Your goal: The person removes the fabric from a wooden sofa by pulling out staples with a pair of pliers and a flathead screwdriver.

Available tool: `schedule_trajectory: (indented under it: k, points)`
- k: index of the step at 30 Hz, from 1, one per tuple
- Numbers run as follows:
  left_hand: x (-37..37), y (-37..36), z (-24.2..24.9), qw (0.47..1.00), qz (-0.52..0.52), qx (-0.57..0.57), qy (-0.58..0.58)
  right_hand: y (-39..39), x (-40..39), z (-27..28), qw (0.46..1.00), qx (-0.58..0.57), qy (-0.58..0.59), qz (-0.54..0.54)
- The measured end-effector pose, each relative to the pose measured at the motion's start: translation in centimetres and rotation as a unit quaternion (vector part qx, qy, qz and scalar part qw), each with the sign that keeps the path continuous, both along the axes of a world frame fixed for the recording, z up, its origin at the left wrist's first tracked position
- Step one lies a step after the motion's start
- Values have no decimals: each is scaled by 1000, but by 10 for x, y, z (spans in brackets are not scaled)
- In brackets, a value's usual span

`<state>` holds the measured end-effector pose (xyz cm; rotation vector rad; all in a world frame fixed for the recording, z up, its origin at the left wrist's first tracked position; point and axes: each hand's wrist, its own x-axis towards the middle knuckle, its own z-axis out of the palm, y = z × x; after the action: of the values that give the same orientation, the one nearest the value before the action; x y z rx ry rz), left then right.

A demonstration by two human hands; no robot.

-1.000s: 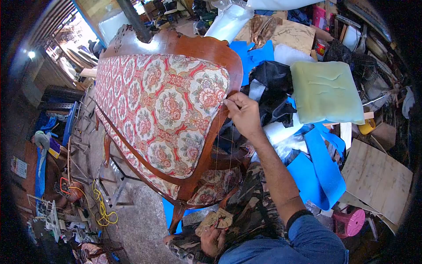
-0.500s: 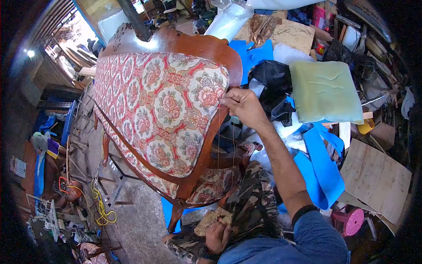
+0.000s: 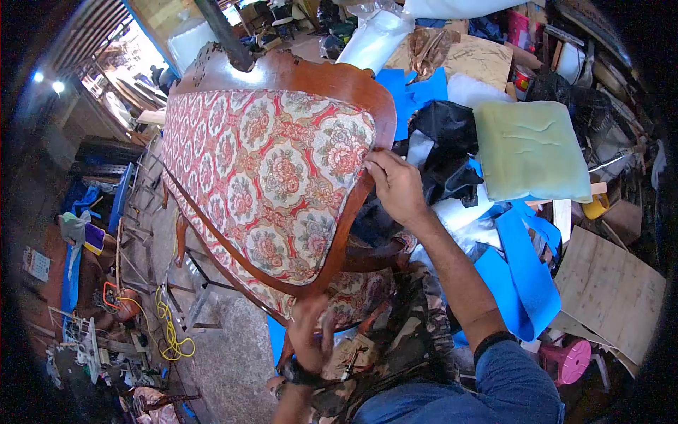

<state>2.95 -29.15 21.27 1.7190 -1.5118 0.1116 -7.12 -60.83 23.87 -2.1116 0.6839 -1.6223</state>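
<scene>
A carved wooden settee (image 3: 339, 244) has its backrest covered in red and cream floral fabric (image 3: 282, 177). At the right edge of that fabric, my right hand (image 3: 397, 185) has thumb and fingers pinched together against the wooden frame. Fine thread hung from this pinch a moment earlier; its strands hardly show now. My left hand (image 3: 311, 336), smeared by motion, is in front of the settee's lower corner; its fingers cannot be made out. Beside it, a small wooden block (image 3: 353, 353) rests on my lap with a thin dark tool (image 3: 350, 366) on it.
To the right lie a pale green foam cushion (image 3: 533, 152), blue sheet strips (image 3: 519, 275), black material (image 3: 445, 131) and a plywood board (image 3: 611, 290). A pink stool (image 3: 568, 362) stands low on that side. A yellow cord (image 3: 169, 328) lies on the floor at left.
My left hand has lifted off the block on my lap and moved up and left. My right hand stays pinched at the fabric edge. The view has shifted slightly.
</scene>
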Motion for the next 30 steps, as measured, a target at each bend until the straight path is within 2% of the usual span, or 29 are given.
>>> schedule_trajectory:
  k: [2,4,6,8,11,14,17,20,23,24,25,27,30]
  points:
    - [29,-47,13,998,15,-36,-53,2,-1,5,1000,11,21,5]
    - [44,-101,31,996,1,-70,-54,1,-2,4,1000,-2,17,5]
    - [54,-152,52,985,-33,-77,-150,-1,-1,4,1000,-10,11,5]
    - [61,-191,53,975,-77,-94,-189,-3,-1,2,1000,-11,5,5]
    - [66,-218,54,956,-105,-60,-269,-5,0,2,1000,-24,3,5]
    - [71,-228,60,935,-140,-76,-318,-6,-2,4,1000,-19,16,10]
    - [70,-230,65,927,-169,-93,-321,-2,-5,10,1000,7,18,23]
    - [51,-206,64,965,-118,-6,-234,17,-21,18,999,-22,-24,-40]
    - [23,-151,50,989,-107,68,-73,59,-46,1,999,-36,2,-4]
    - [12,-129,45,985,-124,65,100,75,-52,-5,995,-59,24,71]
    - [2,-107,39,951,-138,62,269,92,-58,-12,985,-79,44,144]
    - [-8,-69,24,865,-112,88,482,136,-63,-19,976,-24,73,204]
    - [-29,-36,4,777,-116,10,618,166,-68,-31,965,36,70,249]
